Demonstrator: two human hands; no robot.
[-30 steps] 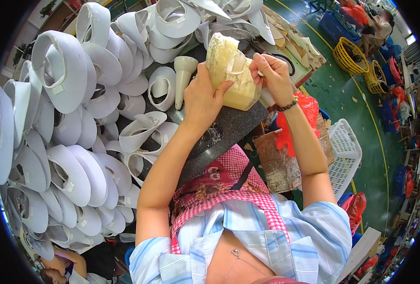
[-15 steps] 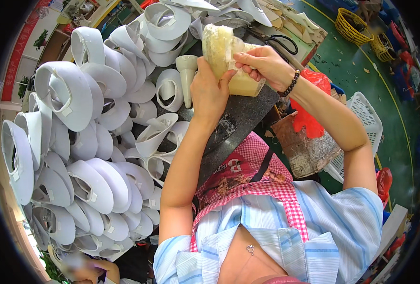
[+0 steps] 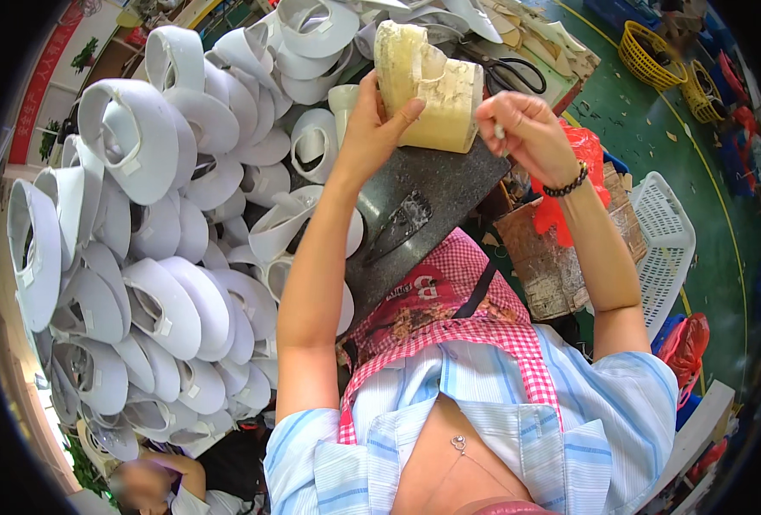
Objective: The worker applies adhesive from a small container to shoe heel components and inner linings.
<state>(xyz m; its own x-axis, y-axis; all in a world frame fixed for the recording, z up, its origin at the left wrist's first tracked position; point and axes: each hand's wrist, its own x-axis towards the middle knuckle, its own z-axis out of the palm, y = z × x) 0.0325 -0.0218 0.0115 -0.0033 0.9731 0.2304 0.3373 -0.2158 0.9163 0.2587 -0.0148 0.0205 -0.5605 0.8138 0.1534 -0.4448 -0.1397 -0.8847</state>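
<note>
head view:
left hand point(image 3: 380, 129): fingers wrapped round the near side of a cream-yellow, glue-stained shoe-last-shaped form point(image 3: 427, 81), thumb pressed on its front; gripping it.
form: held upright above the dark grey work slab point(image 3: 432, 193), in front of the chest, between both hands.
right hand point(image 3: 526, 129): curled closed just beside the form's right edge, pinching a small pale item point(image 3: 499, 131); too small to tell what it is. Beaded bracelet point(image 3: 569, 183) on the wrist.
white pile: heap of white curved visor-like parts point(image 3: 157, 257) fills the left side, stacked loosely, not in any container.
white basket: slotted plastic basket point(image 3: 663, 240) on the floor to the right; contents not visible.
yellow baskets: two yellow wire baskets point(image 3: 646, 56) far right on the green floor; contents unclear.
box: brown cardboard box point(image 3: 552, 257) beside the slab, red plastic bag point(image 3: 582, 163) sticking out of its top.
scissors: black-handled pair point(image 3: 509, 73) lying on the bench behind the form.
</note>
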